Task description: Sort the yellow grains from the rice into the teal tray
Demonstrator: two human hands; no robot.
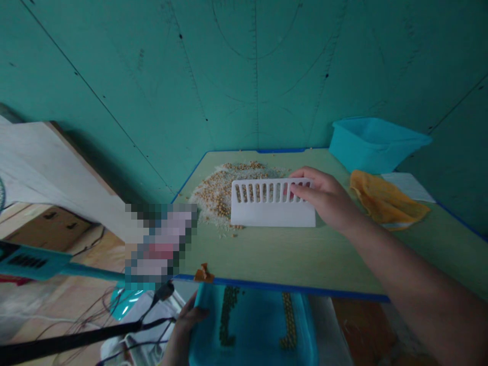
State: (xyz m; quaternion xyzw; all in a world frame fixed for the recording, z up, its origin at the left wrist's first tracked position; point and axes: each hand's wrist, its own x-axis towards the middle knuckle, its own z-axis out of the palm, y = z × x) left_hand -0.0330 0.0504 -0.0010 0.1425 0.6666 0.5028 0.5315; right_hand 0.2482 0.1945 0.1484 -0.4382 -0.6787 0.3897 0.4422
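Note:
My right hand [324,195] is closed on the top right of a white slotted plastic scraper [272,214], its thumb over the slots. The scraper stands on edge on the table [267,259], in front of a heap of mixed round tan beans and white grains [213,190]. Part of the heap shows through the slots. At the table's front edge, my left hand [188,320] grips the left rim of a blue tray [255,325]; its fingers are partly hidden. Inside the tray lie a strip of dark green beans [227,317] and a strip of tan beans [288,320].
A turquoise bin [373,147] stands at the table's back right, near an orange cloth [385,201] and a white sheet [409,186]. A pixelated device [163,249] and a black strap [95,333] are at the left. The green wall [251,76] rises behind.

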